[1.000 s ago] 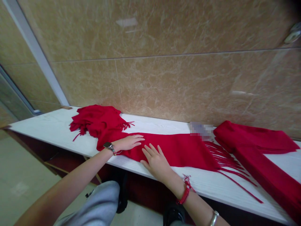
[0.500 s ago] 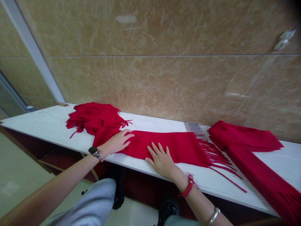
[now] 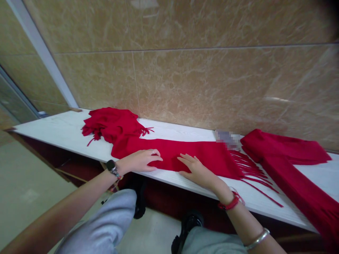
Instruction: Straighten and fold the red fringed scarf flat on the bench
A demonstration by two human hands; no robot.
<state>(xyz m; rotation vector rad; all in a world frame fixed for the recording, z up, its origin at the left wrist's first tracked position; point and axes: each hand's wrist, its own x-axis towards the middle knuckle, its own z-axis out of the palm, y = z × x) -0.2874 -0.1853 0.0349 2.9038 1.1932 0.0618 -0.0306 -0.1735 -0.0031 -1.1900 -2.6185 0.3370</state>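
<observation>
A long red scarf [image 3: 206, 157] with a fringed end lies flat along a white shelf [image 3: 66, 135]. Its other end is bunched in a heap [image 3: 111, 125] at the left. My left hand [image 3: 139, 160] rests palm down on the scarf's near edge, fingers stretched out and close together. My right hand [image 3: 197, 169] lies flat on the scarf just to the right, fingers extended toward the left. Neither hand holds anything. A watch sits on my left wrist; a red cord bracelet and a metal bangle are on my right arm.
A second red scarf [image 3: 286, 158] lies folded at the right end of the shelf. A small blurred object [image 3: 227, 138] sits by the wall between the two scarves. A brown marble wall [image 3: 185, 77] rises directly behind. My grey-trousered knees are below the shelf edge.
Both hands have slid along the scarf: the left drifted left then back right to the near edge, the right moved rightward and turned its fingers to the left. The view shifted slightly.
</observation>
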